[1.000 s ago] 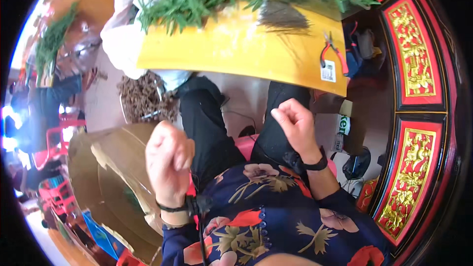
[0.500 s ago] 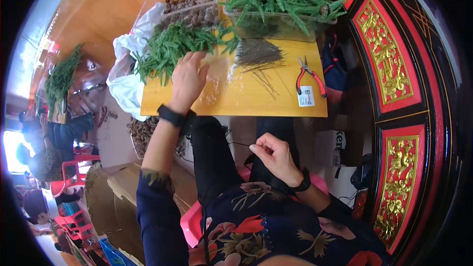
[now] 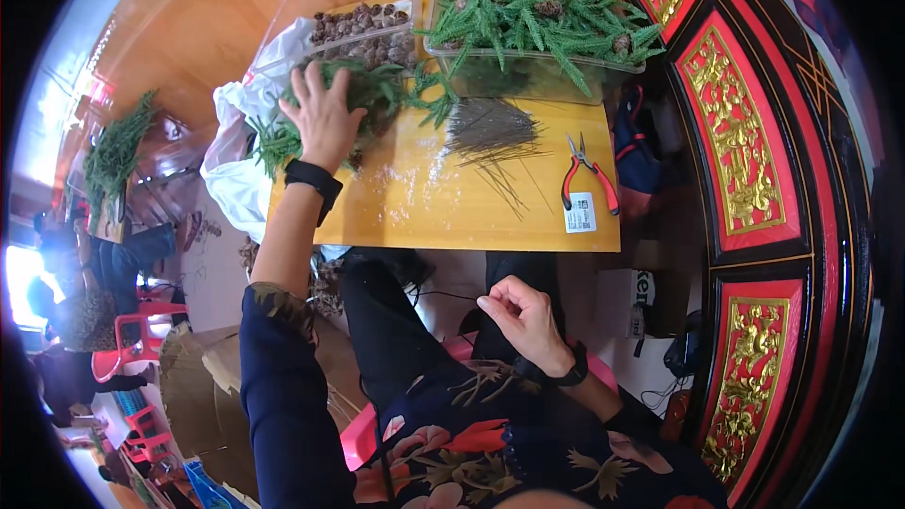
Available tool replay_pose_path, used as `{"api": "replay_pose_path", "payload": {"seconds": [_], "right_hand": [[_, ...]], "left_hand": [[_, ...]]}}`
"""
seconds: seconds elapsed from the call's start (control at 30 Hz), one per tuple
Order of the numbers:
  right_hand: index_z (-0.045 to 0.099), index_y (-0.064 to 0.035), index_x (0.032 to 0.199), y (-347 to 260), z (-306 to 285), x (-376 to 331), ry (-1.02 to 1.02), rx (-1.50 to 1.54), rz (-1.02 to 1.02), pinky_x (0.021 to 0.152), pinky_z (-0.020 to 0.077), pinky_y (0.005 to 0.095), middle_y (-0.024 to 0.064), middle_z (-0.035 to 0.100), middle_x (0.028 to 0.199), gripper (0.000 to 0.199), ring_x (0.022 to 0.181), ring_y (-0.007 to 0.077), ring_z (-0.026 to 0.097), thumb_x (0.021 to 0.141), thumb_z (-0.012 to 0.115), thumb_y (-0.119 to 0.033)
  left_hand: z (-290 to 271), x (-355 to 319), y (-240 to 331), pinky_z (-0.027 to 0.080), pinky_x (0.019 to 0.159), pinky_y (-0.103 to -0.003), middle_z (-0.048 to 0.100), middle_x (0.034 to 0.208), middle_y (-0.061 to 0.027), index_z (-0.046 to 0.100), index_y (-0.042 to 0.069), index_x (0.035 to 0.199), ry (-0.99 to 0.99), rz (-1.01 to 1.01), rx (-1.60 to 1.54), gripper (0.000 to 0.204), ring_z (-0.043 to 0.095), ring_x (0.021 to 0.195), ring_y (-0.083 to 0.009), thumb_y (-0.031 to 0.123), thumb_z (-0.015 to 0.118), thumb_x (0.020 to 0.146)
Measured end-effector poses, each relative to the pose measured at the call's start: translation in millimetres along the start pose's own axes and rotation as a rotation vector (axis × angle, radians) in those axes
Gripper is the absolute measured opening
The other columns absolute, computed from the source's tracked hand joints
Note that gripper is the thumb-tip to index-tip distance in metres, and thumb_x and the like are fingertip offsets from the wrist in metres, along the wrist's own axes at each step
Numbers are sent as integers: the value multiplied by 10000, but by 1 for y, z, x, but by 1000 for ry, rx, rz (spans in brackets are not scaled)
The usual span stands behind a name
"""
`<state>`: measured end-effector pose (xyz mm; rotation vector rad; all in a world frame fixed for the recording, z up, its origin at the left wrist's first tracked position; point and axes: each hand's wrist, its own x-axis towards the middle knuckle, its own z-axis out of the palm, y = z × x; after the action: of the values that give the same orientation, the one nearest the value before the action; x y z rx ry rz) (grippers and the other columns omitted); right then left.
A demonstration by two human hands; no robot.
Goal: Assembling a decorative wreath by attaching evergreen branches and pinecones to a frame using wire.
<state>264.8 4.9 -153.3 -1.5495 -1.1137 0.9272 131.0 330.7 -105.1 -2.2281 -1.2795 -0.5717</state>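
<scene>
Left hand's out on the greens now, right one stays back pinching wire

Your left hand [image 3: 325, 118] has reached from your lap to the far left of the desk [image 3: 443, 212], grip wide over the green sprigs [image 3: 377, 94]; right hand [image 3: 523, 320] stays near you, pinched on a thin wire, so you're fetching another sprig.

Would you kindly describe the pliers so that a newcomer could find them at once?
Start at the yellow table and go to its right end, beyond the bundle of thin wires. The pliers lie there flat, just above a small white tag. Their red handles set them apart from everything nearby.
</scene>
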Motion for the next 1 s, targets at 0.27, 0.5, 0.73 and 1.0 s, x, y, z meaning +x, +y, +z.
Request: {"api": "replay_pose_path", "payload": {"seconds": [0.27, 0.5, 0.73, 1.0], "right_hand": [[583, -10, 843, -31, 12, 38, -116, -68, -89, 534, 404, 224, -2, 525, 626, 151, 575, 58, 485, 859, 659, -139], [560, -6, 1075, -59, 54, 174, -153, -208, -292, 853, 479, 339, 135, 581, 1118, 253, 1047, 224, 572, 876, 582, -162], [479, 4, 1261, -37, 111, 310, -140, -698, -154, 1033, 343, 427, 225, 474, 1286, 507, 1250, 333, 422, 833, 622, -227], [415, -157, 1358, -72, 151, 319, -144, -898, 90, 1002, 308, 563, 207, 322, 1379, 786, 1256, 433, 293, 716, 688, -519]], "left_hand": [[51, -11, -65, 426, 874, -422, 568, 1067, -200, 500, 40, 1131, 33, -438, -599, 444, 553, 1015, -361, 272, 675, 796], [83, -36, -99, 412, 848, -421, 528, 1008, -200, 473, -6, 1060, 131, -602, -770, 408, 520, 976, -392, 170, 688, 761], [84, -39, -99, 416, 845, -422, 517, 1034, -190, 458, 7, 1057, 67, -622, -821, 453, 517, 985, -387, 106, 729, 709], [79, -46, -95, 425, 837, -425, 508, 1036, -181, 458, 27, 1024, 49, -665, -805, 471, 521, 982, -378, 53, 758, 662]]}}
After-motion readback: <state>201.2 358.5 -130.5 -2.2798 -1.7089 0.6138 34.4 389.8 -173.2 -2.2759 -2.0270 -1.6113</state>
